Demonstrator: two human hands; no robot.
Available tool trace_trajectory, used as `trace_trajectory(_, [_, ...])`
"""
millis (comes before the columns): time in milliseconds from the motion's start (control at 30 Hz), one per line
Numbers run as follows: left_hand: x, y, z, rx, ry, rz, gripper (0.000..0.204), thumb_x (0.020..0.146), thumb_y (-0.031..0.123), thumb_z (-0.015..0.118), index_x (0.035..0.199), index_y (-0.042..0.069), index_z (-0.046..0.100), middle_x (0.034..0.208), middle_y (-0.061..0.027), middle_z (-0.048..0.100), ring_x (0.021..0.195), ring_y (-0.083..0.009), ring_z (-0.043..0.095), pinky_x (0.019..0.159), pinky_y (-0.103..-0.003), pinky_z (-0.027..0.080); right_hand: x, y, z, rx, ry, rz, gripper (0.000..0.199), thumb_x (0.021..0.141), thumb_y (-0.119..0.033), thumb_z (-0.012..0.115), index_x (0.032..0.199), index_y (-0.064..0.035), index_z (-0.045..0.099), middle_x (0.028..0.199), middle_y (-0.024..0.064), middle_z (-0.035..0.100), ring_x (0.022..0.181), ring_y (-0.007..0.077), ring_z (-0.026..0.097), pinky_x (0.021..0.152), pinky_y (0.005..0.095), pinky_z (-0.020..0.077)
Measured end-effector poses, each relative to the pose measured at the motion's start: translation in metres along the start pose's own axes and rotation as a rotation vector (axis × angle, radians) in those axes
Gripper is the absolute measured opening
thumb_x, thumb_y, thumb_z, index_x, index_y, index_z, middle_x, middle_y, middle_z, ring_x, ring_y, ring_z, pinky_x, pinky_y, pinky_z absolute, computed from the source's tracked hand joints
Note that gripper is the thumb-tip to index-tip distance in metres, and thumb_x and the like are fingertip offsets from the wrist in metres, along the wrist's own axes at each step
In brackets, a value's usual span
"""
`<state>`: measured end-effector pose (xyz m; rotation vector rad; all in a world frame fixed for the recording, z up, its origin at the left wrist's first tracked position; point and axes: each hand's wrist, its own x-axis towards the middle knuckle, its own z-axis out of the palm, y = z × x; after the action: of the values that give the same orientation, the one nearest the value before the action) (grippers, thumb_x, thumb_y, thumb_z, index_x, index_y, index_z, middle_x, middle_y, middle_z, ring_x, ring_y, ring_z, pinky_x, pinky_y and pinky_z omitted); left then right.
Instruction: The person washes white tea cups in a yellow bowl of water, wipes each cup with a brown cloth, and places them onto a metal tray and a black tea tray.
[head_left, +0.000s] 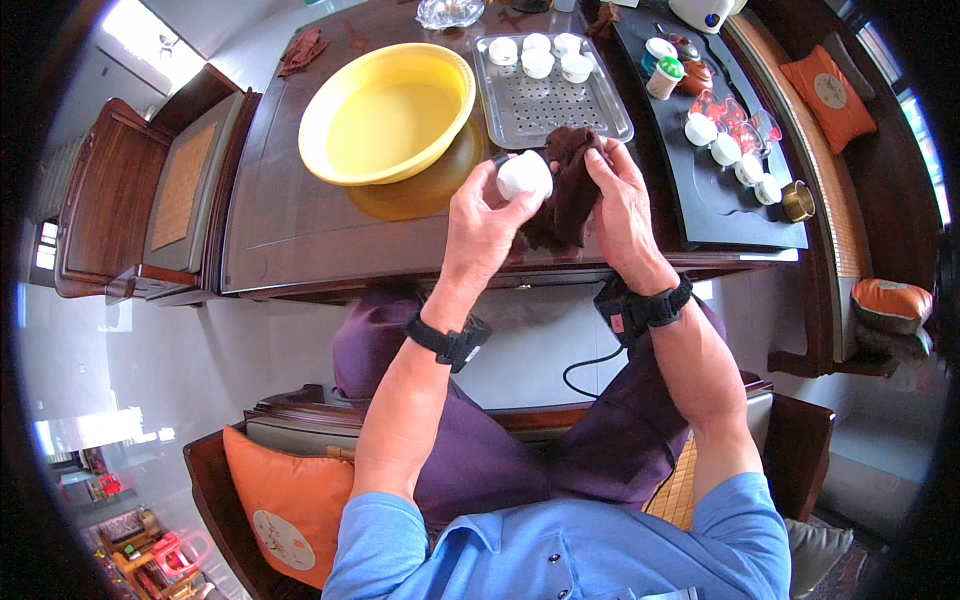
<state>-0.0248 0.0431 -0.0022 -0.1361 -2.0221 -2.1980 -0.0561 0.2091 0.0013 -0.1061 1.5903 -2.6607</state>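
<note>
A: What is the left hand [480, 218] doing?
B: It grasps a small white cup [525, 177], thumb on the near side and fingers curled round the far one. The cup is smooth, rounded and glossy, like glazed ceramic.

A: And the right hand [622, 195]?
B: It pinches a dark brown cloth [572, 195] between thumb and fingers. The fabric looks soft and matte, bunched into folds that hang down right beside the cup.

A: Where exactly is the cup?
B: Held up over the near part of the worktop [265, 245], between the basin and the black board, just on the near side of the metal tray. The worktop itself is dark, reddish-brown and polished enough to throw reflections.

A: Describe that basin.
B: The yellow basin [456, 75] is round and wide, with a thick, rolled-looking rim; it seems to be plastic.

A: The tray?
B: The metal tray [545, 110] is a silvery rectangle with rounded corners, its floor pierced by rows of small holes. Several white cups [537, 66] stand at its far end.

A: What sits to the right?
B: A flat black board [715, 215] with a dull surface. It carries a slanting row of small white vessels [724, 150] and, at the end, a shiny brass-coloured cup [799, 202].
</note>
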Motion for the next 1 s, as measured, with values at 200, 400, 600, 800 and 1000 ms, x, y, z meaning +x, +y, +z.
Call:
trace_trajectory(200, [0.004, -0.015, -0.013, -0.61, -0.09, -0.435, 0.043, 0.103, 0.043, 0.049, 0.125, 0.008, 0.063, 0.111, -0.0033, 0.069, 0.096, -0.0148, 0.067, 0.081, -0.032, 0.057, -0.013, -0.019, 0.008, -0.923, -0.454, -0.309, 0.037, 0.089, -0.017, 0.068, 0.122, -0.0014, 0.062, 0.113, 0.0181, 0.065, 0.107, 0.0307, 0.061, 0.098, 0.0402, 0.0473])
trace_trajectory(400, [0.003, -0.013, -0.015, -0.49, -0.061, -0.568, 0.044, 0.101, 0.053, 0.051, 0.113, 0.014, 0.069, 0.093, 0.0049, 0.066, 0.076, -0.0061, 0.057, 0.06, -0.024, 0.043, -0.014, -0.005, 0.008, -1.07, -0.528, -0.38, 0.032, 0.088, -0.015, 0.067, 0.116, -0.0008, 0.062, 0.102, 0.0207, 0.065, 0.092, 0.0405, 0.062, 0.082, 0.0488, 0.0504])
trace_trajectory(600, [0.001, -0.011, -0.004, -0.394, -0.019, -0.304, 0.035, 0.103, 0.044, 0.056, 0.109, 0.012, 0.069, 0.089, 0.0088, 0.06, 0.075, -0.0012, 0.051, 0.059, -0.019, 0.039, -0.017, -0.008, 0.017, -0.793, -0.4, -0.127, 0.025, 0.094, -0.018, 0.065, 0.109, 0.0019, 0.06, 0.088, 0.019, 0.064, 0.076, 0.0264, 0.061, 0.074, 0.041, 0.0508])
trace_trajectory(800, [-0.002, 0.002, 0.004, -0.093, -0.163, 0.037, 0.035, 0.105, 0.038, 0.055, 0.121, 0.008, 0.062, 0.1, 0.004, 0.06, 0.086, -0.0056, 0.055, 0.073, -0.02, 0.046, -0.013, -0.015, 0.01, -0.057, -0.197, 0.185, 0.025, 0.101, -0.024, 0.062, 0.112, -0.0016, 0.063, 0.096, 0.0029, 0.068, 0.086, 0.0101, 0.063, 0.077, 0.0274, 0.0525])
trace_trajectory(1000, [0.005, -0.01, -0.017, -0.684, -0.116, -0.476, 0.036, 0.103, 0.047, 0.053, 0.108, 0.013, 0.065, 0.096, 0.0, 0.071, 0.076, -0.0095, 0.066, 0.059, -0.023, 0.054, -0.002, -0.033, -0.002, 0.122, -0.134, -0.013, 0.016, 0.096, -0.009, 0.066, 0.111, -0.0047, 0.062, 0.105, 0.0058, 0.07, 0.096, 0.0153, 0.067, 0.089, 0.0307, 0.0548])
